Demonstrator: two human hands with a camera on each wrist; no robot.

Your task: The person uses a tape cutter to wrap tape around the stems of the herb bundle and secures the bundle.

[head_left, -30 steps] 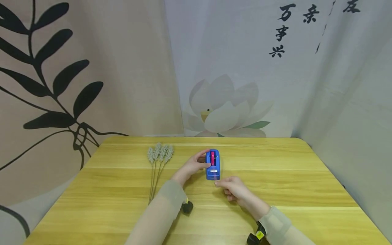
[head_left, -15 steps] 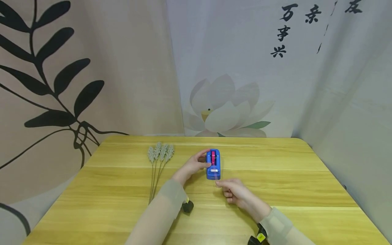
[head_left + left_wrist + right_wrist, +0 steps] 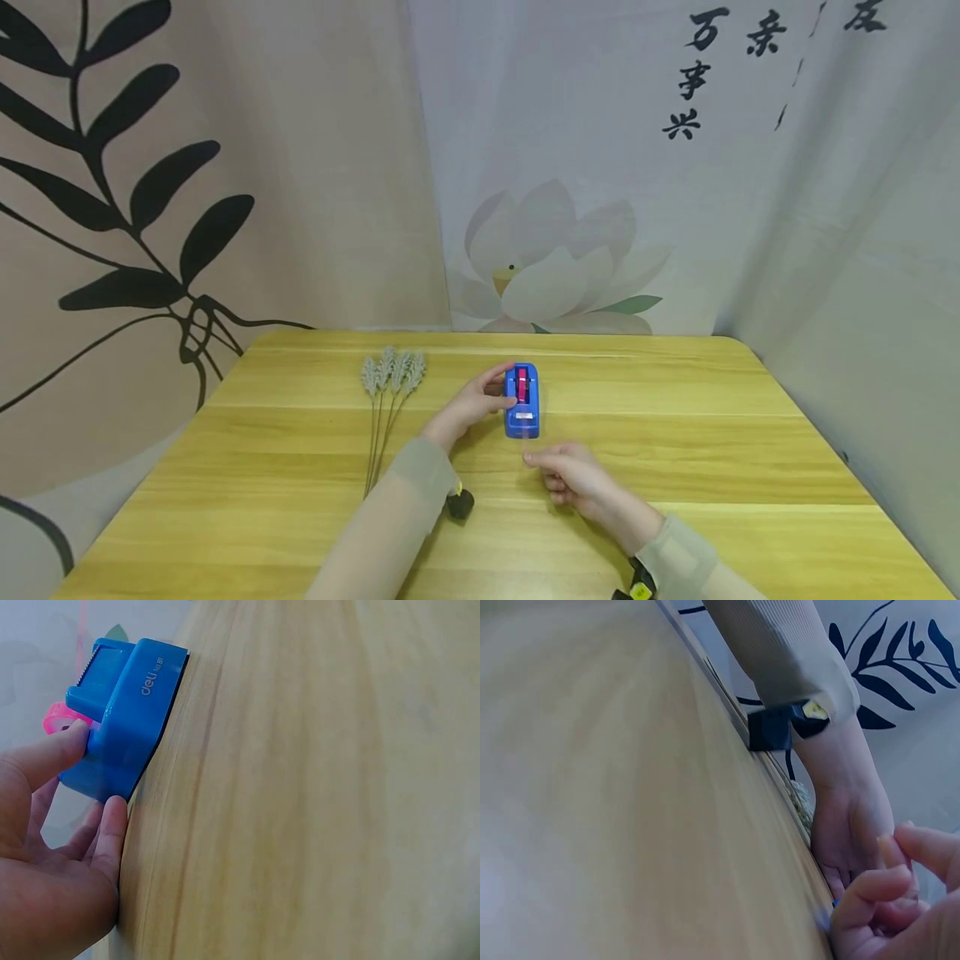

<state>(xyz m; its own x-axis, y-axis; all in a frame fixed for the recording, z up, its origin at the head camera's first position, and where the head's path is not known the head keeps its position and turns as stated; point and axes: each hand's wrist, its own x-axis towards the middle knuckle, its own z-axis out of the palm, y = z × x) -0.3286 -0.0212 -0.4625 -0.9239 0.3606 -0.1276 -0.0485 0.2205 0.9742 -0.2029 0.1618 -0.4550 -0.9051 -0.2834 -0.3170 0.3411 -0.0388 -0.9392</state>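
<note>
A blue tape dispenser (image 3: 522, 424) stands on the table with a pink roll (image 3: 522, 385) in it; its toothed cutter (image 3: 88, 666) shows in the left wrist view. My left hand (image 3: 471, 407) grips the dispenser from the left, thumb near the roll and other fingers along the side and base. From its front end a thin, see-through pinkish strip of tape (image 3: 527, 445) runs toward me. My right hand (image 3: 573, 478) pinches the strip's end between thumb and index finger, the other fingers curled. In the right wrist view those fingertips (image 3: 889, 847) meet, and the dispenser is mostly hidden.
Several dried stalks with fluffy grey-green heads (image 3: 392, 375) lie left of my left forearm. The wooden table (image 3: 720, 417) ends at a printed curtain (image 3: 352, 208) behind. Both wrists carry small black cameras (image 3: 460, 505).
My right hand has drawn slightly toward me, away from the dispenser, and more tape shows between them. The left hand and dispenser stay in place.
</note>
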